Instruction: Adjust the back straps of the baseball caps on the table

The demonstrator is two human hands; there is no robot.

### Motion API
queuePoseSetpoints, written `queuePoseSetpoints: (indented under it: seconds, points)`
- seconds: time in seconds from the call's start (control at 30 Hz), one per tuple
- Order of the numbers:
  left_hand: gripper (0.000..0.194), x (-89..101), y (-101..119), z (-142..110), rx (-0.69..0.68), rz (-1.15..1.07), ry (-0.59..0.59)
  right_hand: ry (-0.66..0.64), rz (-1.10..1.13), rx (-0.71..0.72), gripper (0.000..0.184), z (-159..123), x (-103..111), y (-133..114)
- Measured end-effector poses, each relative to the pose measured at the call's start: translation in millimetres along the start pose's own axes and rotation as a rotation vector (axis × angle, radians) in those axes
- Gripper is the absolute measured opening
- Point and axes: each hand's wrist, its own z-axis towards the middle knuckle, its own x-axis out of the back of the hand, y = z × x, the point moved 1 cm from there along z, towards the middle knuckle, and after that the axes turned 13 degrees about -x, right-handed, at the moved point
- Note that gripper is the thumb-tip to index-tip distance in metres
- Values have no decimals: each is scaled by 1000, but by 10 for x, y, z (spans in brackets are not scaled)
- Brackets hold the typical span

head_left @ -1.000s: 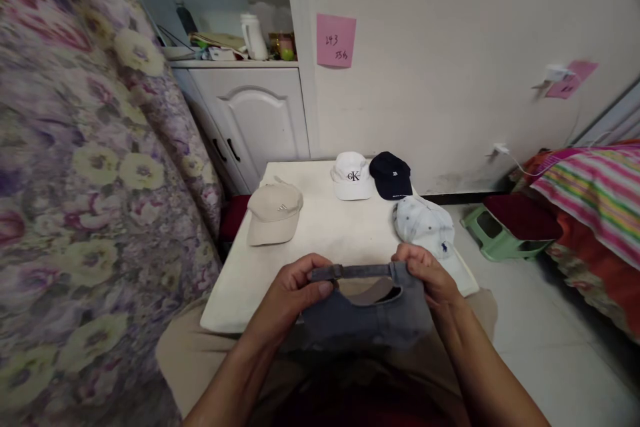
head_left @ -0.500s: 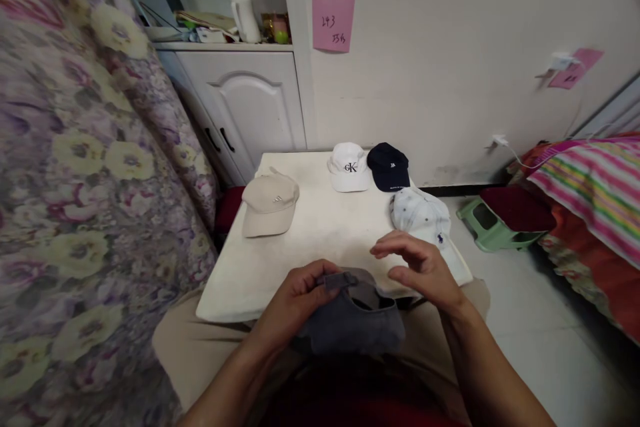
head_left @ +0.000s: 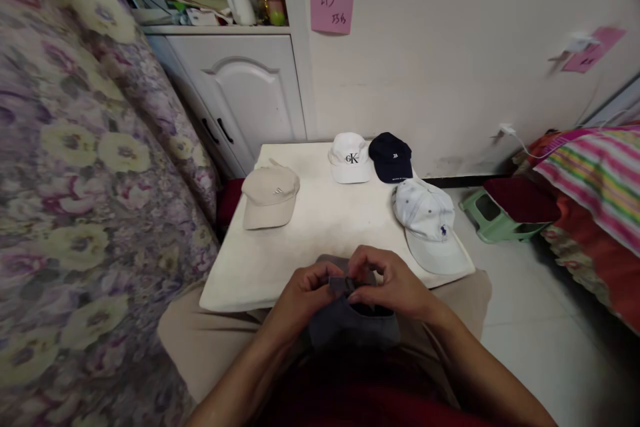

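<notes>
A dark grey baseball cap lies over my lap at the table's near edge, its back strap and opening facing up. My left hand pinches the strap from the left. From the right, my right hand closes thumb and fingers on the strap near its buckle; the fingers partly hide that spot. Beyond my hands on the cream table are a beige cap at left, a white cap and a navy cap at the back, and a pale patterned cap at right.
A floral curtain hangs along the left. Behind the table stand a white cabinet and a wall with a pink note. On the right are a green stool with a dark red top and a bed with a striped cover.
My right hand has moved left and down from above the cap and closed on its strap. The left hand keeps its hold. The view has shifted slightly.
</notes>
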Motion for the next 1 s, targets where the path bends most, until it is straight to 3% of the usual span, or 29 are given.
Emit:
queuePoseSetpoints:
  seconds: [0.37,0.6,0.87,1.0]
  points:
    - [23,74,-132,-17,27,17,9,-52,-297,35,17,-23,44,-65]
    - [21,89,-133,-6,20,28,18,-116,-177,-10,12,21,12,33]
    - [24,75,-148,24,-70,167,-23,33,-470,134,21,2,-42,16]
    - [21,49,-130,5,-147,332,-4,55,-251,-31,14,61,-112,98]
